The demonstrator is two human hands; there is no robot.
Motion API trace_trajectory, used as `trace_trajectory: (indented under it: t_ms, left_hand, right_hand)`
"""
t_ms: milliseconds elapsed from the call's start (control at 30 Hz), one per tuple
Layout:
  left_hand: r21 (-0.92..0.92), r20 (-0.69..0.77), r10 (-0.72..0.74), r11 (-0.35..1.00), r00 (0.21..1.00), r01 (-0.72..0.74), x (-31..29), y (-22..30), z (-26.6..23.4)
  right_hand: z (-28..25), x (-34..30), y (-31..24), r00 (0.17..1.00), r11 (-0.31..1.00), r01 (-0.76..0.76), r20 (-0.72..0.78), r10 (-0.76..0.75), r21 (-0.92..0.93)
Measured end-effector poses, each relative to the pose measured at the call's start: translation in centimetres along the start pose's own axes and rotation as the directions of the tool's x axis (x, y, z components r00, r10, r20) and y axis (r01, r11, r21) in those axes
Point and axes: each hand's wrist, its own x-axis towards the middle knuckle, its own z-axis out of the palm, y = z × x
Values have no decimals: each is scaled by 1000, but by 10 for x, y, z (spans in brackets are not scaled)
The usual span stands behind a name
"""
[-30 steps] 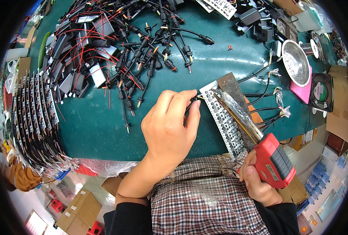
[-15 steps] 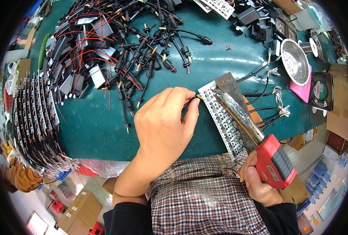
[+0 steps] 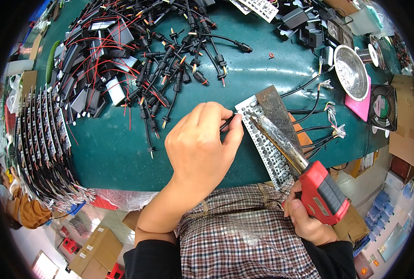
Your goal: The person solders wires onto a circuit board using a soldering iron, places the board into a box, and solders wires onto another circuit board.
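Observation:
Between thumb and forefinger, my left hand (image 3: 202, 139) pinches a black cable (image 3: 226, 123) at the top left edge of a white circuit board panel (image 3: 268, 153). The cable's tip is hidden by my fingers. My right hand (image 3: 307, 218) is wrapped round the red and black handle of a soldering gun (image 3: 323, 193). Its metal barrel slants up and left over the panel, with the thin tip close to the upper rows of pads. A dark, worn metal bar (image 3: 281, 114) lies along the panel's right side.
Black cables with stripped ends (image 3: 332, 132) stick out right of the bar. A round metal bowl (image 3: 351, 69) rests on a pink sponge (image 3: 358, 102) near a fan (image 3: 382, 108). Connector cables (image 3: 179, 56) and black housings with red wires (image 3: 95, 51) pile up back left; wired board strips (image 3: 44, 144) stand left.
My left hand has shifted slightly right, closer to the panel, with the cable. The soldering gun has moved a little left and its tip sits further up-left over the pads.

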Motion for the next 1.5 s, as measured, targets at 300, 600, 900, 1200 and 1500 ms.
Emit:
trace_trajectory:
  t_ms: [300, 600, 900, 1200, 1500]
  left_hand:
    - [-2, -39, -35, 999, 999, 35, -6, 2, 8]
    - [-9, -89, 7, 1000, 996, -8, -9, 1, 13]
    - [-18, -92, 30, 999, 995, -32, -11, 0, 15]
    - [1, -121, 69, 998, 990, -70, -10, 0, 16]
    - [-13, -126, 75, 997, 989, -78, -9, 0, 16]
  right_hand:
    - [-3, 3, 17, 987, 969, 152, 88, -137, -194]
    - [-3, 1, 18, 998, 992, 53, 45, -48, -113]
    - [5, 8, 8, 999, 988, 53, 20, -50, -147]
    - [-3, 4, 14, 994, 987, 92, 75, -82, -135]
    - [-6, -2, 11, 998, 987, 37, 57, -28, -158]
